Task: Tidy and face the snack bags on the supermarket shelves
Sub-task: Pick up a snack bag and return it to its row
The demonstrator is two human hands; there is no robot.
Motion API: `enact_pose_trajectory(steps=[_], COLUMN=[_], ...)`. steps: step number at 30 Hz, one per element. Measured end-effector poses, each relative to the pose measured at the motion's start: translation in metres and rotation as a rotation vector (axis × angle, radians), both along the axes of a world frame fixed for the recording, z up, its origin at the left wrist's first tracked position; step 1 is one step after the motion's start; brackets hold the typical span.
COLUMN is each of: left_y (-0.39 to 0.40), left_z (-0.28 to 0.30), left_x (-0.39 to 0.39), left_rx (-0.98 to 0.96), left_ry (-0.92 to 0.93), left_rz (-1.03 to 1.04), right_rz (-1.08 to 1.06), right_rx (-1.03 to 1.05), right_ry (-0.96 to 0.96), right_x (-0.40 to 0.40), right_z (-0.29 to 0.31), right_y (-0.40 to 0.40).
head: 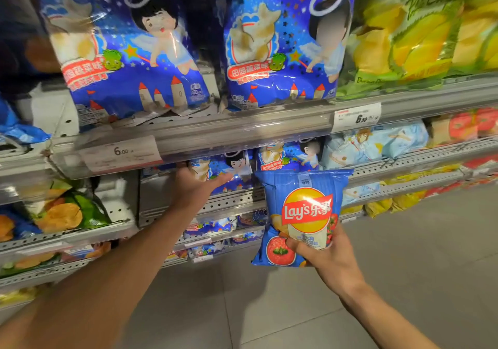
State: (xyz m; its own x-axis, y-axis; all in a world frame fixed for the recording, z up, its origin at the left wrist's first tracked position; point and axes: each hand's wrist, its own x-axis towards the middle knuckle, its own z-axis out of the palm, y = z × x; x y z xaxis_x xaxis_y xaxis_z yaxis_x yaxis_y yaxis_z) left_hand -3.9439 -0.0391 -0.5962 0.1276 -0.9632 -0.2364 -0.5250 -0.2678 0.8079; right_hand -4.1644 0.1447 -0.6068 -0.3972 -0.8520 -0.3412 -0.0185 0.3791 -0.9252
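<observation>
My right hand [327, 259] grips the bottom of a blue Lay's chip bag [301, 214] with a tomato picture, holding it upright in front of the shelves. My left hand [198, 184] reaches under the upper shelf rail and rests against a blue angel-print snack bag [229, 169] on the second shelf, thumb along its lower edge; its other fingers are hidden behind the bag. A second angel bag [288, 156] stands right of it. Two large angel-print bags [126, 49] [283, 41] face forward on the top shelf.
The grey shelf rail [242, 130] carries price tags [121, 152] [357, 118]. Yellow-green durian bags [420, 30] fill the upper right. Pale blue bags [377, 141], red tomato bags [469, 125] and green-orange chip bags [62, 211] sit on lower shelves. Grey floor tiles [404, 254] lie below.
</observation>
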Motion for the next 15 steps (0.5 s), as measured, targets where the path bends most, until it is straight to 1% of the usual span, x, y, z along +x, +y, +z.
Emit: enact_pose_trajectory(steps=[6,8,12,14,15], left_y=[-0.010,-0.008,0.004,0.013,0.017], left_z=[-0.005,-0.004,-0.008,-0.013,-0.015], left_x=[0.009,0.011,0.022,0.033,0.041], left_rx=[0.098,0.116,0.037,0.001,-0.024], left_ry=[0.023,0.005,-0.041,-0.011,-0.033], left_rz=[-0.117,-0.126,-0.143,-0.195,-0.222], right_rz=[0.046,0.061,0.083,0.095,0.098], right_rx=[0.030,0.034,0.035,0.030,0.028], right_ry=[-0.032,-0.030,-0.021,-0.019,-0.019], right_x=[0.002,0.008,0.027,0.043,0.053], right_z=[0.000,0.002,0.002,0.003,0.004], right_y=[0.000,-0.001,-0.005,-0.007,-0.009])
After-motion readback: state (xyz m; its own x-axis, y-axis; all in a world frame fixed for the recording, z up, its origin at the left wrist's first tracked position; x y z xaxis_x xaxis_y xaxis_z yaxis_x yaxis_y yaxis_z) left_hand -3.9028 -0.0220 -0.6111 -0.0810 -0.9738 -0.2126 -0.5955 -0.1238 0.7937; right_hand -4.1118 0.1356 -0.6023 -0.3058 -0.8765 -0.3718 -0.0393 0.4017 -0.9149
